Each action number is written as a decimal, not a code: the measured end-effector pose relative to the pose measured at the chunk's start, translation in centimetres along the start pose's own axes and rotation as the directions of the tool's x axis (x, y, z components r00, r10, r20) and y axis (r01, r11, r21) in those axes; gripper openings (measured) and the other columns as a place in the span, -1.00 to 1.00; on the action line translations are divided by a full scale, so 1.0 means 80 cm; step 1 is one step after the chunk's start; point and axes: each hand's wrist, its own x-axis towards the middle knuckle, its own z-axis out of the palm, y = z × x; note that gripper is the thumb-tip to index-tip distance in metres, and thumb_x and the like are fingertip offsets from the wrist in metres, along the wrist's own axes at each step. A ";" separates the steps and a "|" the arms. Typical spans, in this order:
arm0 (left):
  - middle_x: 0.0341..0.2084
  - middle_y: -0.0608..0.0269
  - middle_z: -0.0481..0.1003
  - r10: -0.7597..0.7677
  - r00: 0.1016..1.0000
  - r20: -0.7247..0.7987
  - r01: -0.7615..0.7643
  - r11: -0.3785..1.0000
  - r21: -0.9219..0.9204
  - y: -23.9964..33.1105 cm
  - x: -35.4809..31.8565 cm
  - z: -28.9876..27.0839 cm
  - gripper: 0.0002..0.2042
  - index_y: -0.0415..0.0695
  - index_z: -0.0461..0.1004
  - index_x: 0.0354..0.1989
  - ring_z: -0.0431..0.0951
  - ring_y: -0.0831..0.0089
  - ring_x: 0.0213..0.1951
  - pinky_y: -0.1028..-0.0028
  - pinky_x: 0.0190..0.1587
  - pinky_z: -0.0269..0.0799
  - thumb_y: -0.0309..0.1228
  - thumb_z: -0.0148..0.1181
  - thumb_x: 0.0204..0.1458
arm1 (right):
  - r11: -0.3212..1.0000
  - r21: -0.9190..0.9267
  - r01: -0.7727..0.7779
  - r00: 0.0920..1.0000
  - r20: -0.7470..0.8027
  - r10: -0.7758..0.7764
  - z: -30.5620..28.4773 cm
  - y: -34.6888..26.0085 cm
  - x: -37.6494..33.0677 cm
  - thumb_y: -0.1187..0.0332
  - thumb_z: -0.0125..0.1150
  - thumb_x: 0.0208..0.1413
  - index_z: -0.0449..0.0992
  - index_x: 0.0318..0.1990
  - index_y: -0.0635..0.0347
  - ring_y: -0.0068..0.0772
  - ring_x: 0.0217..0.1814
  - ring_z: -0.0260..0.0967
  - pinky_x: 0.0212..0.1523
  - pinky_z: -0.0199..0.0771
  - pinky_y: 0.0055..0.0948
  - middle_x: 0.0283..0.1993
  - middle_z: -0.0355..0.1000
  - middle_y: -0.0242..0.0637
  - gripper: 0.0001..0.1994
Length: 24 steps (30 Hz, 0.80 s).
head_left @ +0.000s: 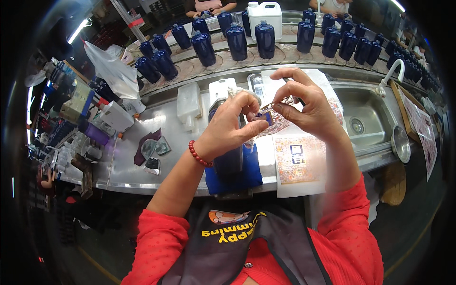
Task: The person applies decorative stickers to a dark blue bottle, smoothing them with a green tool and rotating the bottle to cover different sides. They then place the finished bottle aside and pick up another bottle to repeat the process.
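Over the front of the steel counter, my left hand [232, 122] pinches one side of a small patterned decal sheet [275, 124] with a dark blue patch. The other side of it is pinched by my right hand [306, 107], held slightly higher. A thin dark tool also shows between the right fingers; its kind I cannot make out. Below my left wrist, a dark bottle [228, 160] rests on a blue cloth [249, 178], partly hidden by the hand. To its right lies a white sheet with a printed decal pattern [308, 166], hanging over the counter's edge.
Dark blue bottles [236, 42] line the curved conveyor [280, 52] behind, with a white jug [273, 16] among them. At right are a sink [361, 121], a faucet [392, 76] and a metal bowl [401, 142]. A clear plastic container [189, 102] and dark scraps [149, 147] lie left.
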 end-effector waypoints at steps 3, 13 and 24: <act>-0.42 0.18 0.48 -0.008 0.999 0.044 0.007 1.000 0.009 0.000 0.002 -0.001 -0.74 -0.21 0.46 -0.31 0.49 0.31 -0.33 0.35 -0.16 0.38 -0.30 0.38 0.06 | 0.999 -0.033 -0.001 1.000 0.024 0.002 -0.005 -0.002 0.000 0.46 0.48 0.01 0.57 -0.34 0.18 -0.32 0.14 0.43 0.05 0.43 -0.38 0.15 0.45 -0.23 -0.85; -0.48 0.18 0.52 -0.098 0.993 0.070 0.092 0.993 0.075 -0.009 -0.002 -0.020 -0.84 -0.21 0.46 -0.35 0.53 0.33 -0.34 0.37 -0.19 0.39 -0.40 0.29 0.04 | 0.993 -0.114 0.034 0.999 0.041 -0.029 -0.014 0.008 0.008 0.37 0.44 0.10 0.56 -0.36 0.23 -0.27 0.12 0.45 0.04 0.44 -0.33 0.13 0.47 -0.19 -0.83; -0.14 0.12 0.53 0.088 0.996 0.004 -0.087 0.986 0.142 -0.035 0.018 -0.007 -0.75 -0.22 0.46 -0.13 0.55 0.26 -0.08 0.37 0.03 0.41 -0.41 0.27 0.04 | 0.982 -0.189 0.019 1.000 0.023 -0.015 -0.014 0.021 0.032 0.35 0.43 0.12 0.53 -0.39 0.24 -0.26 0.13 0.46 0.10 0.41 -0.30 0.12 0.47 -0.18 -0.80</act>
